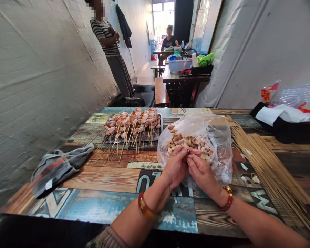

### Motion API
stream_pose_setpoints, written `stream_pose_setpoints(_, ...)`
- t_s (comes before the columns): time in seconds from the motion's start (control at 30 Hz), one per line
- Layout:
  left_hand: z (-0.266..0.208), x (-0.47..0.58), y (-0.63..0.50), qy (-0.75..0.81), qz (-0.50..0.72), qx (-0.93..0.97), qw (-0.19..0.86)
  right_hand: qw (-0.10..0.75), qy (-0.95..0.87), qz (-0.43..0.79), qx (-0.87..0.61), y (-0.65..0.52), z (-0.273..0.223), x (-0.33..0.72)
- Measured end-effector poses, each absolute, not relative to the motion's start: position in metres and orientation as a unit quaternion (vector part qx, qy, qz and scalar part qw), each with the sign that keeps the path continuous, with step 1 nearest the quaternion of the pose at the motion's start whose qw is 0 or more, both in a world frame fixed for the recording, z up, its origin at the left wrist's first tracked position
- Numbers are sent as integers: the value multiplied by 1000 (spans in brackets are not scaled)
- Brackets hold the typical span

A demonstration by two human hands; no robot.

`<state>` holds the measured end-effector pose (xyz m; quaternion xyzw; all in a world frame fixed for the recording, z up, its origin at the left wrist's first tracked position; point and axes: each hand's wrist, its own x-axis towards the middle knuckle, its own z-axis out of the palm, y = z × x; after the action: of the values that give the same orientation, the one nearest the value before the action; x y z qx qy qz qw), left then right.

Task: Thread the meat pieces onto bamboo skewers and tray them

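My left hand (176, 164) and right hand (200, 169) meet, fingertips pinching a pinkish meat piece (196, 151) above the open plastic bag (223, 134) on the table (100, 205). I'm apparently skewering; the next push calls for steady fingers.

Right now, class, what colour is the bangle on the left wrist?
The bangle is amber-orange, seen best in the head view.

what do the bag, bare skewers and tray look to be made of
Bag: looks like thin, glossy plastic, being crinkled and see-through.
Bare skewers: probably bamboo or other wood, dull; thin, tan sticks.
Tray: likely shiny metal, judging by its silvery rim.
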<state>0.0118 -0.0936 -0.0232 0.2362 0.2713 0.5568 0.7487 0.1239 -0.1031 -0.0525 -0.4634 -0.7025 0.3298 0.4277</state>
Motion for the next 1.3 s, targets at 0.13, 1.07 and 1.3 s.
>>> stream_pose_setpoints(0.13, -24, 11, -94, 277, 554, 250, 745, 441, -705, 313, -460, -101, -55, 122)
stream_pose_setpoints(1.07, -17, -13, -82, 280, 616, 222, 702, 434, -721, 345, -416, -105, -61, 121)
stream_pose_setpoints(1.3, -18, -14, -80, 295, 619, 242, 687, 439, -724, 336, -414, -104, -57, 122)
